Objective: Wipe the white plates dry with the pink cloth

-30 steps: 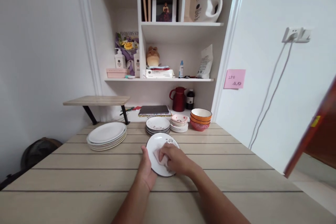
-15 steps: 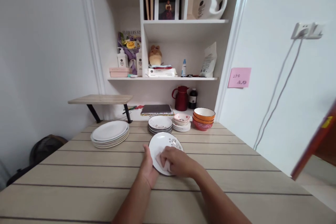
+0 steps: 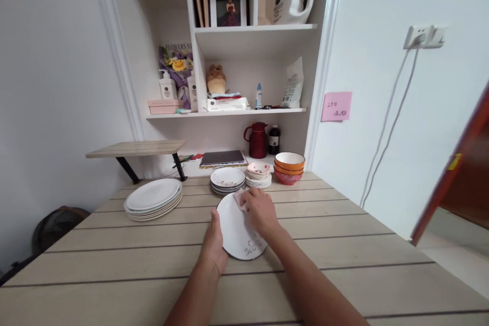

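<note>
A white plate [image 3: 236, 229] with a dark rim and a grey floral print tilts above the table, its print now at the lower right. My left hand [image 3: 214, 242] grips its left edge, thumb on the rim and the other fingers hidden underneath. My right hand [image 3: 260, 209] is closed on a pale pink cloth [image 3: 240, 199], pressed against the plate's far edge. Just behind stands a stack of similar dark-rimmed plates [image 3: 227, 178].
Larger white plates [image 3: 153, 195] are stacked at left, under a small raised shelf [image 3: 135, 148]. Small dishes [image 3: 258, 170] on saucers and stacked bowls [image 3: 289, 163] stand at back right. Behind them are a laptop [image 3: 223, 158], a red jug [image 3: 257, 140] and a dark bottle [image 3: 274, 139].
The plate has turned, bringing its floral print from the upper right to the lower right. My right hand with the cloth has moved from the plate's lower part to its far edge.
</note>
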`<state>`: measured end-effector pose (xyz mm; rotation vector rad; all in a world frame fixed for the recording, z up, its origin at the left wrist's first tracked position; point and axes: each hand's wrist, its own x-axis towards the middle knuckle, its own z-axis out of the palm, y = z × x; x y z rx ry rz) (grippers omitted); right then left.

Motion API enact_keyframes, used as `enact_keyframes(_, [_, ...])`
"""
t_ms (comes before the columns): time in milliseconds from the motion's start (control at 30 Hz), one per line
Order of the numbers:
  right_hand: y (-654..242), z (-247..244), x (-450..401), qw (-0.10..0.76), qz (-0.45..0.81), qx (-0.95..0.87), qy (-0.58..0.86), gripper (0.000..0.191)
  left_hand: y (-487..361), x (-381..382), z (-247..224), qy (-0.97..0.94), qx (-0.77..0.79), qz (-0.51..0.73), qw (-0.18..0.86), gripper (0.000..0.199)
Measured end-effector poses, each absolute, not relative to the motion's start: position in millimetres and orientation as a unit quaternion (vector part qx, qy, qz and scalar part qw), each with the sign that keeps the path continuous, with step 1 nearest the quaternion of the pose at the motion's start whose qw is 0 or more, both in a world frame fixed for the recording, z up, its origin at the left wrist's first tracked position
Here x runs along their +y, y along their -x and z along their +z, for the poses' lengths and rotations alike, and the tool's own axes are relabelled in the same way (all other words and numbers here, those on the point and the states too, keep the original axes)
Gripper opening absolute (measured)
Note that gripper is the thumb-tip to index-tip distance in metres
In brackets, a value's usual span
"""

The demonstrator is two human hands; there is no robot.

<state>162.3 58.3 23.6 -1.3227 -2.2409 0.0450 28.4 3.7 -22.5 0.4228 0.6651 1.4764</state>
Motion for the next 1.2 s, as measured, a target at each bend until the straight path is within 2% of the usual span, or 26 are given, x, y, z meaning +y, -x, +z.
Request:
enact_keyframes(133, [-180.0, 20.0, 47.7, 0.189, 0.034, -0.864, 0.466, 0.016, -26.1, 3.4, -23.3, -0.173, 0.287, 0.657, 0.675, 0.066])
enact_keyframes(233, [-177.7, 18.1, 38.9, 0.164, 0.055, -0.897, 0.407, 0.013, -22.9, 4.4, -24.2, -0.176, 0.267, 0.644, 0.695, 0.069])
enact_keyframes(433, [-145.6, 16.8, 44.3, 0.234, 0.061, -0.902, 0.358, 0.035, -20.1, 7.2, -26.9, -0.194, 0.233, 0.639, 0.707, 0.074])
enact_keyframes(567, [-139.7, 16.8, 58.9, 0.293, 0.04, -0.861, 0.413, 0.034, -21.7, 10.4, -30.7, -0.2, 0.247, 0.642, 0.698, 0.067])
enact_keyframes(733, [-148.3, 13.9, 64.4, 0.338, 0.018, -0.808, 0.481, 0.03, -24.5, 12.3, -33.9, -0.21, 0.29, 0.639, 0.68, 0.073])
enact_keyframes(867, [-142.1, 12.7, 60.2, 0.349, 0.014, -0.809, 0.473, 0.032, -25.3, 11.8, -33.2, -0.218, 0.301, 0.636, 0.676, 0.078])
enact_keyframes(1033, [-130.2, 15.7, 49.5, 0.36, 0.085, -0.852, 0.37, 0.039, -26.0, 10.3, -31.4, -0.227, 0.284, 0.628, 0.688, 0.075])
enact_keyframes(1200, [-139.6, 19.3, 31.6, 0.293, 0.146, -0.91, 0.255, 0.039, -24.3, 9.3, -33.7, -0.212, 0.255, 0.625, 0.706, 0.075])
